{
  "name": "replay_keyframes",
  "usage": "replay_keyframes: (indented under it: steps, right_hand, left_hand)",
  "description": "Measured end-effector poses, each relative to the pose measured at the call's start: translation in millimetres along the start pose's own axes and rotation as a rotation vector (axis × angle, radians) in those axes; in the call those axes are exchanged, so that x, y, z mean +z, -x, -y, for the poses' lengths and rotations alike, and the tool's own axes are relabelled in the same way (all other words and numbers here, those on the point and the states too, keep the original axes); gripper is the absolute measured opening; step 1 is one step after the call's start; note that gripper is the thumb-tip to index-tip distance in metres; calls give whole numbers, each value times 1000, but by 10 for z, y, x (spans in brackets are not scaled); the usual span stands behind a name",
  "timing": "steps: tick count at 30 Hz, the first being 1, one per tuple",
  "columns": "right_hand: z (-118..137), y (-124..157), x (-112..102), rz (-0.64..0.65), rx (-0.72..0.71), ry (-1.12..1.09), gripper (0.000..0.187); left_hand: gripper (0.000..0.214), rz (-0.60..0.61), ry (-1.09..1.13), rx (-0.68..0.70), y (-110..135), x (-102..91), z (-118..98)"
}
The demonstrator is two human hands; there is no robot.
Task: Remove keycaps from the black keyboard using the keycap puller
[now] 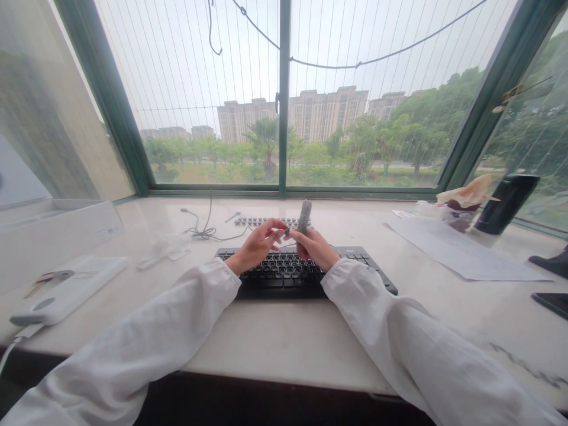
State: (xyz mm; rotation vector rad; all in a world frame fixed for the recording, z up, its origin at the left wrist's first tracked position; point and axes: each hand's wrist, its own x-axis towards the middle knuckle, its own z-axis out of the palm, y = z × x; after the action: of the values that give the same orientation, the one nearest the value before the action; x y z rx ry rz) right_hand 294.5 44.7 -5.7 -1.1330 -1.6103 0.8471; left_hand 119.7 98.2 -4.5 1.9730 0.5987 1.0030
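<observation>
Both my hands hover above a black keyboard point(355, 263) on a pale stone counter point(284, 337). My right hand point(316, 247) is wrapped round a grey stick-shaped tool point(304, 215) that points upward. My left hand point(257, 244) is curled, its fingertips pinching something small that I cannot make out, right beside the tool's lower end. Behind the hands lies a row of loose keycaps point(255, 222). White sleeves cover both arms.
A cable point(202, 231) coils behind the keyboard. A white box point(66, 290) and a clear stand point(62, 231) sit at left. Paper sheets point(457, 248), a black cup point(506, 204) and a tissue-filled container point(461, 207) are at right. A window point(284, 94) backs the counter.
</observation>
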Motion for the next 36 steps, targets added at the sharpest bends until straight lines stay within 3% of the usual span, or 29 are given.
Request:
replay_keyframes:
  steps: [4,12,20,27,32,36]
  right_hand:
    - [-4,11,6,-29,-20,21,40]
    - [-8,17,-16,-27,-29,44,38]
    - [2,2,6,-120,13,29,32]
    - [-24,-34,-87,-450,25,350,34]
    - [-51,-2,-173,-504,-4,601,33]
    - [1,34,-189,-466,6,856,29]
  left_hand:
    - [34,56,-15,28,13,6,5]
    - [32,13,-218,149,56,-20,-97]
    - [32,-88,-357,138,83,-35,-131]
    - [23,-136,-648,77,36,-178,-45]
    - [22,-152,-900,7,-1,-338,64]
    - [25,-93,-989,-49,-25,-447,131]
